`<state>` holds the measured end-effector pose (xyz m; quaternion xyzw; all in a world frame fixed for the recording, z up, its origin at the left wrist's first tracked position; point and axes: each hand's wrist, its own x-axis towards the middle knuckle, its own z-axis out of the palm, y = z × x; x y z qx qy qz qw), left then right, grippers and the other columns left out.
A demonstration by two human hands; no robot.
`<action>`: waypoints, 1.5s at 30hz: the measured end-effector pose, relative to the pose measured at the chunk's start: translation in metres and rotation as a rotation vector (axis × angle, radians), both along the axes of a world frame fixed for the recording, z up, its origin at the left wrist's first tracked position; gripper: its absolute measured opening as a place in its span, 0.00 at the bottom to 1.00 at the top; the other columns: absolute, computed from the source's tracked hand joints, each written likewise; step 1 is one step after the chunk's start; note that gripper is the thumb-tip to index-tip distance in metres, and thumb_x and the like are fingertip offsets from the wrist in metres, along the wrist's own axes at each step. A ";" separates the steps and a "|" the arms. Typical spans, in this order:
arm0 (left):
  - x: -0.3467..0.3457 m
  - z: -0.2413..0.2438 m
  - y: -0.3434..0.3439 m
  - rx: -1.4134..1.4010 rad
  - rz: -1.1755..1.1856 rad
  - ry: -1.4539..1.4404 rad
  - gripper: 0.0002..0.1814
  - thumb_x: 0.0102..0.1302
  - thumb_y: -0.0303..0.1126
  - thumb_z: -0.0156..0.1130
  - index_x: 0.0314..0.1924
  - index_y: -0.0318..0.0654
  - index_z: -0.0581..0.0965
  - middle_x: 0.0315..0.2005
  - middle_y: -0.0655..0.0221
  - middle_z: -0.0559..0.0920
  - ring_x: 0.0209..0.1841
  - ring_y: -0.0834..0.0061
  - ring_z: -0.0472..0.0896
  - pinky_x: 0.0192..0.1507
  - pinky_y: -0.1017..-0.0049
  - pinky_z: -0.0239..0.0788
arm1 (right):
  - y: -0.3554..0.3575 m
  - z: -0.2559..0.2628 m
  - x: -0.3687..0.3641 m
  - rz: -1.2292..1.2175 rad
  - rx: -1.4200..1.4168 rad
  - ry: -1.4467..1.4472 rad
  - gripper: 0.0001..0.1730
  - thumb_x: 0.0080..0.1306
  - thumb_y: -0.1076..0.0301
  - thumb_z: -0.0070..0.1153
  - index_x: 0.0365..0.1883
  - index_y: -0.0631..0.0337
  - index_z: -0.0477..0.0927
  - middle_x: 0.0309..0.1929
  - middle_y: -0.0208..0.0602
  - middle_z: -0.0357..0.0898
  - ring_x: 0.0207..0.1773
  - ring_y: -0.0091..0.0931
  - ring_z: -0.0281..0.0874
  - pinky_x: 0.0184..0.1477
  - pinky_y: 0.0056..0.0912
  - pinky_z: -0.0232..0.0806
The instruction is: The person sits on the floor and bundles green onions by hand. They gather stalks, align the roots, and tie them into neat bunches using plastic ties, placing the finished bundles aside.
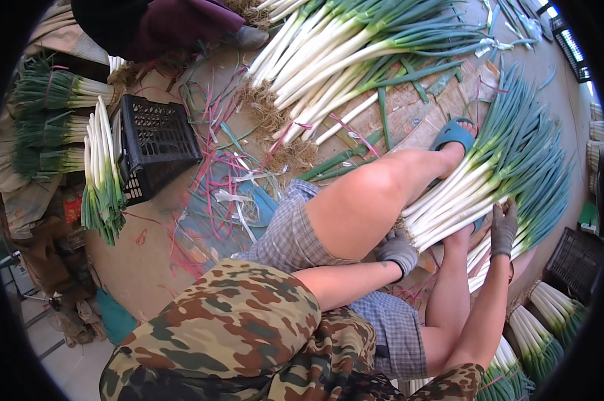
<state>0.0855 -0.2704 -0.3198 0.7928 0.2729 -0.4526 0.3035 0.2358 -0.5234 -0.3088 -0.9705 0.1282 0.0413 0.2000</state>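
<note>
A pile of long Welsh onions lies in front of me across my lower legs, white stems toward my left and green leaves fanned out to the right. My left hand, in a grey knit glove, rests against the root ends below my knee. Its fingers are partly hidden, so its grip is unclear. My right hand, gloved too, has its fingertips pinched on an onion stalk where white turns to green. More white stems show beneath the right forearm.
A larger heap of onions with roots lies ahead. Pink twine litters the floor. Left stands a black plastic crate beside a trimmed onion bundle. Tied bundles and another crate are at right. A person's foot is nearby.
</note>
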 end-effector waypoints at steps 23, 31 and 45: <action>0.189 -0.086 0.414 0.769 -0.268 -0.551 0.14 0.65 0.35 0.53 0.47 0.39 0.79 0.47 0.50 0.81 0.49 0.52 0.80 0.53 0.59 0.72 | 0.073 0.122 -0.125 -0.178 0.758 0.237 0.27 0.67 0.74 0.52 0.66 0.62 0.68 0.49 0.33 0.73 0.41 0.20 0.73 0.43 0.22 0.68; 0.183 -0.077 0.403 0.664 -0.296 -0.652 0.16 0.64 0.31 0.56 0.50 0.35 0.76 0.47 0.49 0.80 0.53 0.54 0.79 0.55 0.61 0.71 | 0.075 0.119 -0.119 -0.135 0.679 0.276 0.27 0.63 0.81 0.51 0.63 0.67 0.69 0.46 0.34 0.75 0.45 0.21 0.72 0.50 0.22 0.67; 0.153 0.009 0.365 -0.396 0.121 -0.445 0.19 0.62 0.32 0.57 0.52 0.33 0.72 0.26 0.66 0.78 0.20 0.76 0.75 0.23 0.74 0.69 | 0.084 0.114 -0.116 0.040 0.618 0.246 0.23 0.67 0.73 0.51 0.61 0.65 0.70 0.43 0.31 0.75 0.41 0.20 0.72 0.43 0.21 0.69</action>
